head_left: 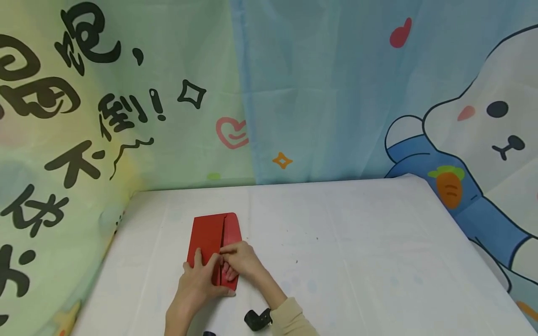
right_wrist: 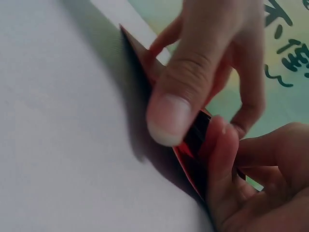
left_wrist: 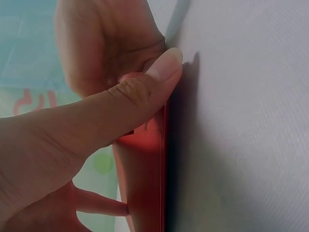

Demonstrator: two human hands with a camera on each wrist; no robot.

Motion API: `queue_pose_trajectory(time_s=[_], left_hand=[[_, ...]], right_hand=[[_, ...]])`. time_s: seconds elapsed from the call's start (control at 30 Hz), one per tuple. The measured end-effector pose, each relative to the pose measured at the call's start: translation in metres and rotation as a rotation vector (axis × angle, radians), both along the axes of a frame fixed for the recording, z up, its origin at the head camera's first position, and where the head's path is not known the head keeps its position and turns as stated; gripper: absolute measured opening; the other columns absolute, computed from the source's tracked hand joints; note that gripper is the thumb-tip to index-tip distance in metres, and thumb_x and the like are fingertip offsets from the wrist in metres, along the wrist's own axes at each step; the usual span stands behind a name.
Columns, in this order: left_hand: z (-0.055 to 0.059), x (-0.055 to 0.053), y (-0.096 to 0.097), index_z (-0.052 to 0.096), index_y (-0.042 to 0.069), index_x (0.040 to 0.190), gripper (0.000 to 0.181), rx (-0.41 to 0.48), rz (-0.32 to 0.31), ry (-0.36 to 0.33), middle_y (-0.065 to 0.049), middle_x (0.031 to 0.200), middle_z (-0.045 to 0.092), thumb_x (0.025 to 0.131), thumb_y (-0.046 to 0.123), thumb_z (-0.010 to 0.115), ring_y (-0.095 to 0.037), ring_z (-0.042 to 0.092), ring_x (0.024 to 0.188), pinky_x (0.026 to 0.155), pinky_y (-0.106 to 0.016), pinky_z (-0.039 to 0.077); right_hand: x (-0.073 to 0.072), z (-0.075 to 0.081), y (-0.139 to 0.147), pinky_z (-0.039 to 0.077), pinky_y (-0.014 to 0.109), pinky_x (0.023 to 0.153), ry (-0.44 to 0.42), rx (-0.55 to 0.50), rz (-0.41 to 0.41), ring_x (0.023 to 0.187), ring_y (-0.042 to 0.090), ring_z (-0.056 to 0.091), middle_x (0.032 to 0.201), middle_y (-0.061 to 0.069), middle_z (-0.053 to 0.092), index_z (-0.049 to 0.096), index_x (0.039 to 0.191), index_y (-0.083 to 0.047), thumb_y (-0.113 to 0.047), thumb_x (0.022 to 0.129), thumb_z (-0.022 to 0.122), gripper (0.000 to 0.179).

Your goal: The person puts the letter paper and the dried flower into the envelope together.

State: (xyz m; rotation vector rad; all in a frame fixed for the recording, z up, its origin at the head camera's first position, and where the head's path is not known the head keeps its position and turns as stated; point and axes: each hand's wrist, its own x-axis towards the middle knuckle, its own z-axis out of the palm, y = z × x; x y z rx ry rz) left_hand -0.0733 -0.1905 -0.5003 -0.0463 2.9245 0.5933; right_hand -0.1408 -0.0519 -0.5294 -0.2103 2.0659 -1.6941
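A red paper envelope (head_left: 206,231) is on the white table, its lighter red flap (head_left: 232,227) folded out to the right. My left hand (head_left: 195,284) holds it from the near left, fingers spread over the face and the thumb along the near edge. At the opening beside the flap, my right hand (head_left: 243,260) pinches with curled fingers. Seen from the right wrist, the envelope's mouth (right_wrist: 190,164) gapes a little, dark inside, with right fingertips at it. What lies between those fingertips is hidden.
White cloth covers the table (head_left: 357,242), with a few tiny specks right of the envelope. A printed curtain (head_left: 315,93) hangs along the back and sides. A black device (head_left: 257,320) sits at my right wrist, by the beige sleeve (head_left: 294,319).
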Motion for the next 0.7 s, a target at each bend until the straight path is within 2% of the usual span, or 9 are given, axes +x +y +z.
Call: queue_pose_trajectory(time_s=[0.17, 0.27, 0.33, 0.4, 0.47, 0.57, 0.63, 0.7], left_hand=[[0.001, 0.0, 0.002, 0.055, 0.013, 0.139, 0.095, -0.022, -0.007, -0.014, -0.042, 0.15, 0.036, 0.062, 0.051, 0.096, -0.065, 0.045, 0.116, 0.081, -0.065, 0.054], [0.0, 0.0, 0.003, 0.057, 0.014, 0.136, 0.091, -0.037, -0.009, -0.016, -0.043, 0.149, 0.037, 0.063, 0.051, 0.096, -0.068, 0.043, 0.117, 0.083, -0.069, 0.052], [-0.001, 0.0, 0.003, 0.059, 0.015, 0.133, 0.087, -0.042, -0.008, -0.017, -0.043, 0.149, 0.037, 0.063, 0.05, 0.096, -0.068, 0.043, 0.118, 0.083, -0.07, 0.052], [-0.002, 0.0, 0.003, 0.058, 0.016, 0.134, 0.087, -0.039, -0.004, -0.021, -0.043, 0.15, 0.036, 0.063, 0.05, 0.096, -0.068, 0.043, 0.118, 0.083, -0.069, 0.052], [-0.003, 0.0, 0.003, 0.055, 0.017, 0.139, 0.093, -0.038, 0.002, -0.026, -0.042, 0.151, 0.036, 0.063, 0.05, 0.096, -0.067, 0.042, 0.119, 0.085, -0.069, 0.052], [-0.005, 0.0, 0.003, 0.048, 0.015, 0.149, 0.105, -0.043, 0.01, -0.031, -0.041, 0.153, 0.035, 0.063, 0.051, 0.096, -0.067, 0.041, 0.121, 0.088, -0.069, 0.051], [-0.006, 0.0, 0.003, 0.045, 0.013, 0.152, 0.109, -0.05, 0.007, -0.031, -0.041, 0.153, 0.035, 0.063, 0.051, 0.095, -0.068, 0.04, 0.122, 0.09, -0.071, 0.049], [-0.006, 0.002, 0.004, 0.044, 0.012, 0.154, 0.109, -0.053, 0.005, -0.034, -0.042, 0.153, 0.034, 0.065, 0.051, 0.094, -0.07, 0.038, 0.124, 0.092, -0.073, 0.048]], right_hand=[[-0.001, 0.001, 0.007, 0.053, 0.024, 0.045, -0.011, 0.014, -0.005, 0.042, 0.009, 0.058, 0.059, 0.005, 0.062, 0.075, 0.117, 0.002, -0.002, 0.097, 0.061, 0.025], [-0.001, 0.001, 0.01, 0.051, 0.023, 0.043, -0.002, 0.01, -0.033, 0.041, 0.01, 0.057, 0.058, 0.005, 0.061, 0.076, 0.111, 0.002, -0.001, 0.097, 0.059, 0.023], [-0.001, 0.0, 0.012, 0.05, 0.022, 0.043, 0.037, 0.012, -0.065, 0.041, 0.01, 0.056, 0.056, 0.005, 0.06, 0.076, 0.106, 0.003, 0.001, 0.097, 0.056, 0.022], [-0.002, 0.0, 0.013, 0.048, 0.02, 0.044, 0.137, 0.045, -0.096, 0.044, 0.008, 0.055, 0.058, 0.005, 0.06, 0.076, 0.104, 0.002, 0.001, 0.097, 0.055, 0.022], [-0.001, -0.001, 0.014, 0.052, 0.02, 0.053, 0.302, 0.1, -0.11, 0.055, 0.01, 0.061, 0.069, 0.006, 0.068, 0.075, 0.105, 0.002, 0.002, 0.097, 0.057, 0.02], [0.001, -0.003, 0.013, 0.06, 0.03, 0.08, 0.541, 0.221, -0.08, 0.09, 0.018, 0.072, 0.103, 0.01, 0.076, 0.073, 0.116, -0.001, -0.001, 0.097, 0.062, 0.023], [0.003, -0.003, 0.013, 0.055, 0.041, 0.1, 0.622, 0.274, -0.017, 0.119, 0.025, 0.067, 0.129, 0.012, 0.07, 0.07, 0.126, -0.003, -0.004, 0.098, 0.063, 0.029], [0.006, -0.002, 0.012, 0.047, 0.048, 0.111, 0.634, 0.322, 0.058, 0.136, 0.028, 0.057, 0.145, 0.012, 0.062, 0.067, 0.134, -0.006, -0.007, 0.099, 0.063, 0.034]])
